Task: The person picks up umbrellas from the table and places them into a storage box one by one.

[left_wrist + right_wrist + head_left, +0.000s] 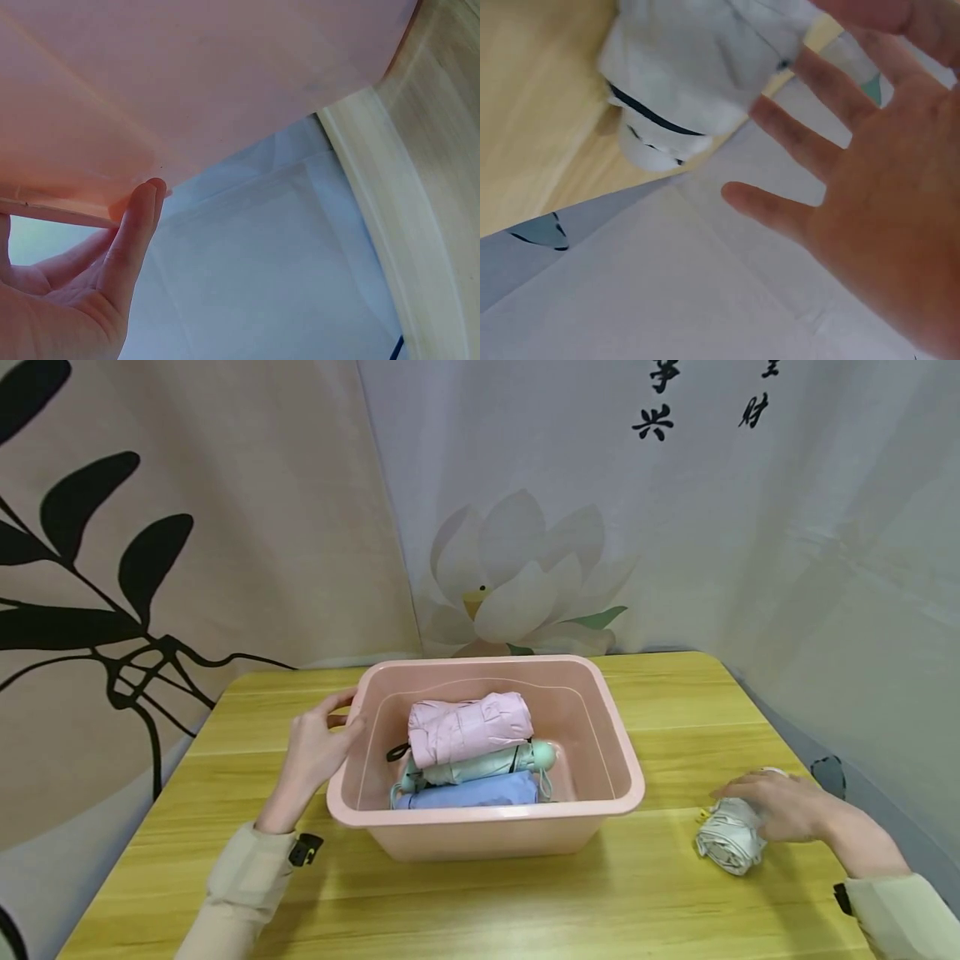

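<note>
A pink plastic basin [480, 839] stands on the table, and my left hand [318, 743] holds its left rim. In the left wrist view the fingers [135, 232] of that hand reach under the rim against the outer wall. Inside lie three folded umbrellas: a pink one [472, 727], a mint green one [480, 766] and a blue one [472, 792]. To the right, a white folded umbrella [729, 839] lies on the table. My right hand [787, 806] is at its far side, fingers extended, with fingertips at the fabric in the right wrist view.
The wooden table [525, 910] carries the basin and the white umbrella. A printed curtain [300, 527] hangs close behind the table's back edge. Pale cloth also runs along its right side.
</note>
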A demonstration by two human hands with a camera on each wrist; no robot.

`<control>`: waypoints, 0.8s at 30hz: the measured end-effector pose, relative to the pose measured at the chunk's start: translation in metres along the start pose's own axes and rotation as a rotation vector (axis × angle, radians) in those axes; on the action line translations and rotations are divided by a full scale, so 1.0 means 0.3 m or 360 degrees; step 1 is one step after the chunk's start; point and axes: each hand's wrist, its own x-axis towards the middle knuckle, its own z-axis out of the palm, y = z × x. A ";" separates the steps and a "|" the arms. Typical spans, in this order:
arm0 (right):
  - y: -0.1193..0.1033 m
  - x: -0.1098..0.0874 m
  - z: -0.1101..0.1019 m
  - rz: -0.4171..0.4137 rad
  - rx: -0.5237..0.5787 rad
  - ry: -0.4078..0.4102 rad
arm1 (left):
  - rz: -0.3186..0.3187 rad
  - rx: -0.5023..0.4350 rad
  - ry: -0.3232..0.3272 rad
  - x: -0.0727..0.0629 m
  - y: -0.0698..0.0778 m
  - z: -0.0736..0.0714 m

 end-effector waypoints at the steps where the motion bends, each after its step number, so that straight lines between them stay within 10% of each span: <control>1: 0.003 -0.001 0.009 -0.0010 -0.0006 0.0008 | -0.0002 -0.0001 -0.0001 0.000 0.000 0.000; 24: 0.035 0.033 0.100 -0.0292 -0.0066 0.0224 | -0.0002 -0.0015 0.0007 -0.001 -0.001 0.001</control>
